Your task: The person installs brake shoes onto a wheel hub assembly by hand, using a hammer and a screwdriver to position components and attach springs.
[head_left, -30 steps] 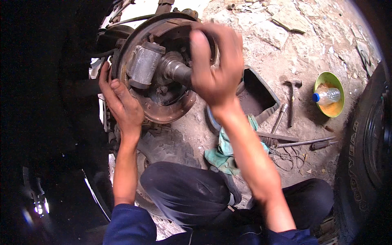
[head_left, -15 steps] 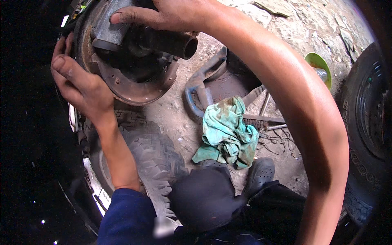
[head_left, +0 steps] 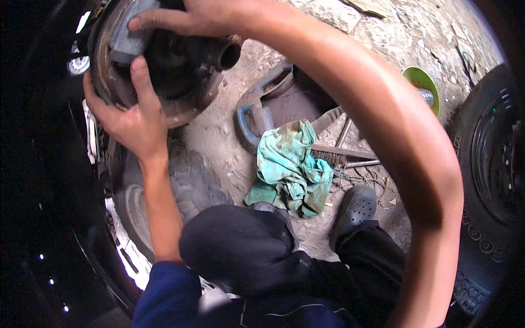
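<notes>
In the head camera's downward view, a person bends over a round brake assembly (head_left: 188,113) at the upper left. The left hand (head_left: 134,120) has its thumb spread from its fingers, straddling the assembly's lower left rim; whether it grips firmly cannot be told. The right hand (head_left: 205,16) reaches over the top, its thumb lying across a grey metal cylinder (head_left: 133,30); its other fingers are out of sight, so their hold cannot be told. A slip here could scrape skin, since the rim looks thin and rusty, and the left thumb, close to the cylinder's lower end, could be pinched if that part shifted. Grease, if any is present, would loosen either hold. Beside the cylinder, a dark, hollow metal tube (head_left: 227,54) points outward, its mouth round. Below, on rough, dusty ground (head_left: 229,147), a crumpled, stained teal cloth (head_left: 292,164) touches a worn plastic tray (head_left: 251,112) with a scuffed edge and a bristled brush (head_left: 336,153). At right stand a smooth green bowl (head_left: 432,79) with a clear bottle (head_left: 426,97) in it, and a black rubber tyre (head_left: 484,164).
</notes>
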`<state>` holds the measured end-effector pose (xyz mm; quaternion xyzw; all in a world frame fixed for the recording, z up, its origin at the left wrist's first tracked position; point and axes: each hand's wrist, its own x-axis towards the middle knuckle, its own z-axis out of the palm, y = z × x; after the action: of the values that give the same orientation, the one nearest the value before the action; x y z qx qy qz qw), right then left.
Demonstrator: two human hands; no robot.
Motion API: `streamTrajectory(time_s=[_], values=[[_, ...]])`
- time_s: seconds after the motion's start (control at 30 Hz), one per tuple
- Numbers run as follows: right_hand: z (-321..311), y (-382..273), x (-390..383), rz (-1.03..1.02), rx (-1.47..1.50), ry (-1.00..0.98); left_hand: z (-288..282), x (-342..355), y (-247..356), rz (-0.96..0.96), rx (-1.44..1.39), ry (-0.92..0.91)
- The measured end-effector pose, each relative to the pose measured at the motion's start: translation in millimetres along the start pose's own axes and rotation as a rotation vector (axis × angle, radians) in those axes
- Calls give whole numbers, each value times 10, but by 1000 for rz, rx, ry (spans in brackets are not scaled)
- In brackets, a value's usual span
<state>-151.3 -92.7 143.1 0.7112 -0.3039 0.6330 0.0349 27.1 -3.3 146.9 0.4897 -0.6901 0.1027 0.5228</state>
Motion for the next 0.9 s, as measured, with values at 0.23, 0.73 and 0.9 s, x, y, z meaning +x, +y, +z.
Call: streamTrajectory(time_s=[0.23,0.73,0.9], values=[[2,10,4,14,58,-38,-84,52,-193,111,86,-44],[-17,621,-59,504,535,-27,-72,44,-240,104,18,-106],[56,628,-71,565,527,1,-108,10,-412,164,58,6]])
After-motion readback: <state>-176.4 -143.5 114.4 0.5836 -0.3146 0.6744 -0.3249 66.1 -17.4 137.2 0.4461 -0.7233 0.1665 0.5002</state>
